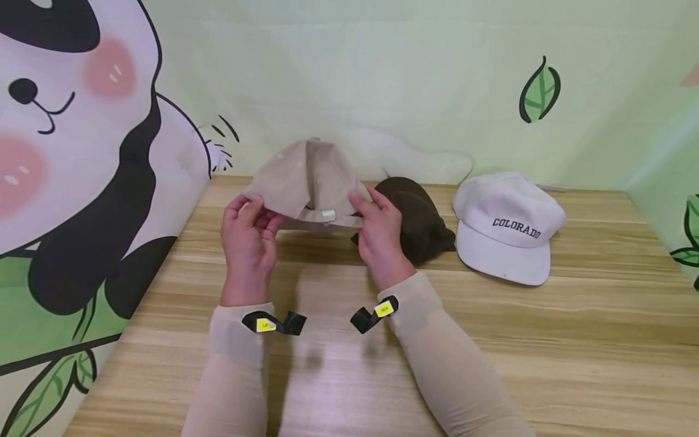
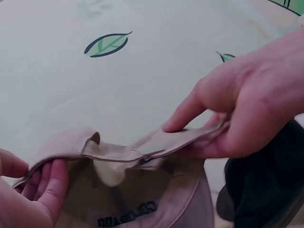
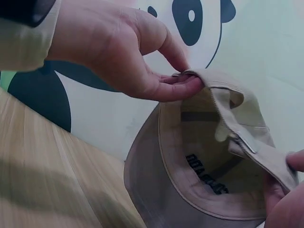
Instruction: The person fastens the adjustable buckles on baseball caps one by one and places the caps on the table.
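Both hands hold a beige baseball cap [image 1: 284, 176] above the table, its back strap and small buckle toward me. My left hand [image 1: 252, 233] pinches the cap's left rim between thumb and fingers. On the other side my right hand [image 1: 379, 233] pinches the right rim the same way. In the right wrist view the cap's inside [image 3: 213, 161] shows, with dark stitched lettering seen from behind and the brim hanging below. Just behind the right hand, a dark brown cap [image 1: 415, 218] lies partly hidden on the table.
A white cap [image 1: 508, 212] marked COLORADO sits at the right on the wooden table [image 1: 601, 340]. Behind stands a pale green backdrop [image 1: 382, 79] with leaf drawings and a large panda at the left. Each wrist wears a black strap.
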`<state>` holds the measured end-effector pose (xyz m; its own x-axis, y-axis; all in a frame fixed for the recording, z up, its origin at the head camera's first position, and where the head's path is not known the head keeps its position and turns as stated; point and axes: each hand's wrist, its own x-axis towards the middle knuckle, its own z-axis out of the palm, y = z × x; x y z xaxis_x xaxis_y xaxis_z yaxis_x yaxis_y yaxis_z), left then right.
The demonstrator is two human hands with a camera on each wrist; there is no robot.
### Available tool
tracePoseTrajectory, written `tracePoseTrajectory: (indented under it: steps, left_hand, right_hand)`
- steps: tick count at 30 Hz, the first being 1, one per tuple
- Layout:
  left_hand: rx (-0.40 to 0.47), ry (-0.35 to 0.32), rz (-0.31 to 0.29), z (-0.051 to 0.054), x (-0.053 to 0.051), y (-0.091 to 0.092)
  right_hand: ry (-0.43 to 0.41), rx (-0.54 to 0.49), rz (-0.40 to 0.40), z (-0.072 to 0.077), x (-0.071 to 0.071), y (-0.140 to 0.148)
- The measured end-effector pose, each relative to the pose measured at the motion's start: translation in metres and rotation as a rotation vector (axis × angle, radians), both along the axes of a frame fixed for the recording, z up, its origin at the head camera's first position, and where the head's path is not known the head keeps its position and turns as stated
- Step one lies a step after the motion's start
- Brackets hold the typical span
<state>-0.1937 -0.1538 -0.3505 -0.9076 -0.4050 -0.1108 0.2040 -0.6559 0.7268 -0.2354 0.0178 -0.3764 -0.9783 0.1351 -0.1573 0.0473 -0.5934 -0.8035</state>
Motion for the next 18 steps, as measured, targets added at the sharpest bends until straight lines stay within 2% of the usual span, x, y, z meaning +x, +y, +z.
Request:
tracePoseTrajectory:
  steps: [6,13,18]
  left_hand:
    - [-0.12,-0.031,-0.021,0.001,-0.001,-0.01]
    - [-0.206,-0.042,-0.013,0.003,0.001,-0.024]
    - [-0.272,-0.024,0.001,0.002,0.001,-0.031]
  right_hand:
    - [0.019,0.132,0.035,-0.001,0.001,0.003]
    - [0.055,0.278,0.249,0.002,0.001,0.012]
    - [0.064,0.357,0.33,0.005,-0.001,0.015]
